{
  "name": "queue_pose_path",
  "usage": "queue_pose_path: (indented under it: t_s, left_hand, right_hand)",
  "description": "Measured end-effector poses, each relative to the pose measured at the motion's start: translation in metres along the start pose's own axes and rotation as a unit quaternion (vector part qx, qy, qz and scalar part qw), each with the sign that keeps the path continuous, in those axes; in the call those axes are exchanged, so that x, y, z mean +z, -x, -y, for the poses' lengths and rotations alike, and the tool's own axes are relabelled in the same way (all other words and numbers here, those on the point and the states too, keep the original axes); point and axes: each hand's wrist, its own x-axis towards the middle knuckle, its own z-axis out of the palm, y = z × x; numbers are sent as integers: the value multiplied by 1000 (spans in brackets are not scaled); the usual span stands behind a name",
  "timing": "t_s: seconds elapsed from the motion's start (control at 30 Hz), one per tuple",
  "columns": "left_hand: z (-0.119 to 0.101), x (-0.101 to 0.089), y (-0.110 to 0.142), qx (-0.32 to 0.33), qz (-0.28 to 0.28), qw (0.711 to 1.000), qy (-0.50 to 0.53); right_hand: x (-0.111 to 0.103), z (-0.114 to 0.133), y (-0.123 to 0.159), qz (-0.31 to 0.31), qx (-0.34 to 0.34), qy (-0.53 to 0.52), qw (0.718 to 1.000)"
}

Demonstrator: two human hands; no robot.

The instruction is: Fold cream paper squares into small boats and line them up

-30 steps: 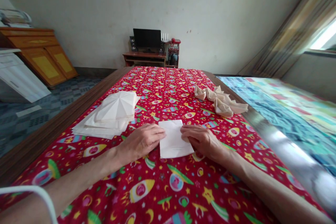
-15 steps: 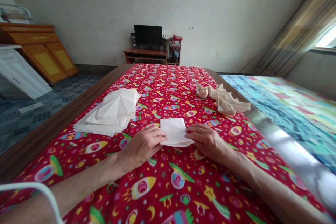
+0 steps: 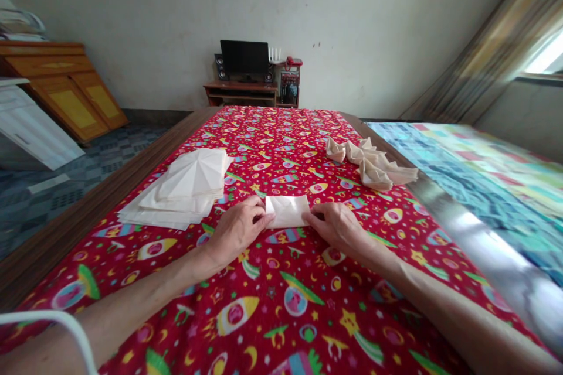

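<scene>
Two hands frame one folded white napkin (image 3: 287,211) lying flat on the red printed tablecloth (image 3: 281,304), its long axis running left to right between us. Our left hand (image 3: 237,228) pinches its left edge with curled fingers, our right hand (image 3: 336,225) pinches the right edge; both sit equally near. One stack of flat napkins (image 3: 180,196) lies well left, and one cluster of folded ones (image 3: 372,164) sits far right, too bunched to count.

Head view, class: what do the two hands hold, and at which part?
A folded white napkin: left hand at its left edge, right hand at its right edge.
</scene>
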Motion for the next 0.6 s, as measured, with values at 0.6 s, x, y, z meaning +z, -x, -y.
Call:
queue_pose_path:
  t_s: [0.6]
  left_hand:
    - [-9, 0, -8, 55, -68, 994, -69]
  right_hand:
    - [-1, 9, -10, 42, 31, 141, 989]
